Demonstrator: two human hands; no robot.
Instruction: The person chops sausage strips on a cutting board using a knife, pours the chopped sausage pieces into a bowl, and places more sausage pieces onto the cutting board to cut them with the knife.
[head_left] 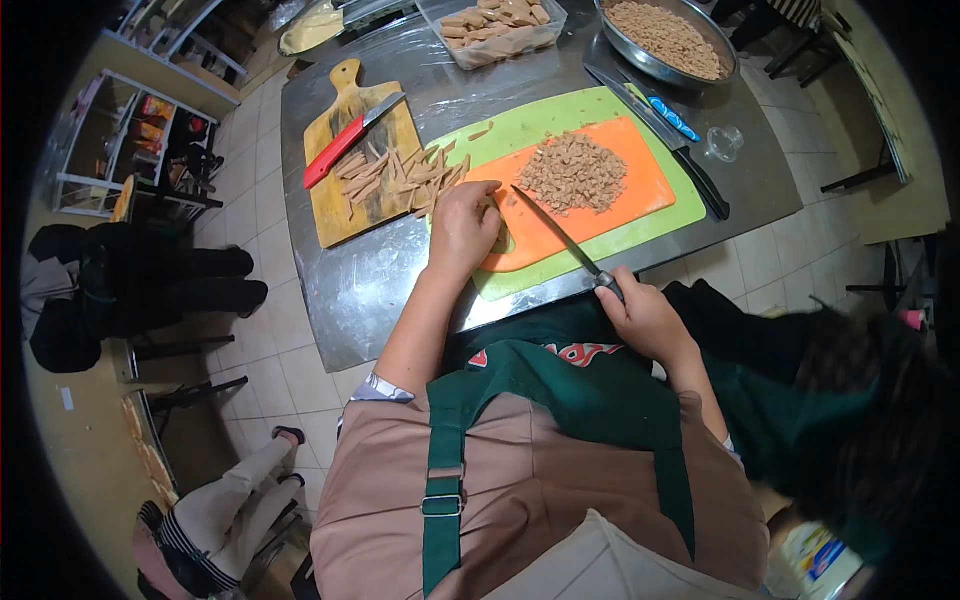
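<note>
My right hand (648,312) grips the black handle of a kitchen knife (560,234). Its blade reaches up and left over the orange cutting board (640,160), with the tip near the chopped pile. My left hand (462,230) rests at the board's left end with its fingers curled in; what lies under them is hidden. Small chopped brown pieces (575,173) are heaped on the orange board, which lies on a larger green cutting board (540,118). Left of my left hand, brown strips (375,178) spread across a wooden paddle board (325,212) and onto the green one.
A red-handled knife (340,148) lies on the wooden board. At the back stand a plastic tub (490,50) of brown pieces and a metal bowl (648,66) of chopped bits. A black-handled knife (700,182) lies right, by a clear plastic piece (724,143). People stand nearby.
</note>
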